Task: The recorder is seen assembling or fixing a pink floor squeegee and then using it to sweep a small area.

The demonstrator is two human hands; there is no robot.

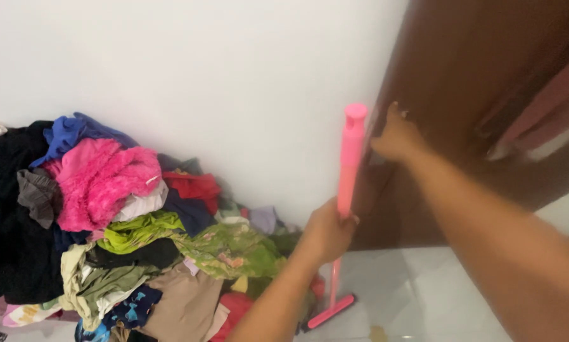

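A plain white wall (234, 82) fills most of my view, meeting a dark brown wooden door (487, 95) at the right. Against the wall's foot, a large heap of mixed coloured clothes (107, 228) covers the left half of the pale tiled floor (417, 297).

My left hand (327, 231) is wrapped around the middle of a pink plastic long-handled squeegee (346, 190), which stands nearly upright in the corner between wall and door, its flat blade resting on the floor just beside the clothes. My right hand (395, 136) lies flat against the door's edge near the handle's top, fingers spread and holding nothing.

Risks, as I judge them: the blade could snag the nearest garments and drag them, or the handle's top could knock the door or wall if it tilts. If the door swings, my right fingers could be pinched.

Open room lies only on the bare tiles to the right.
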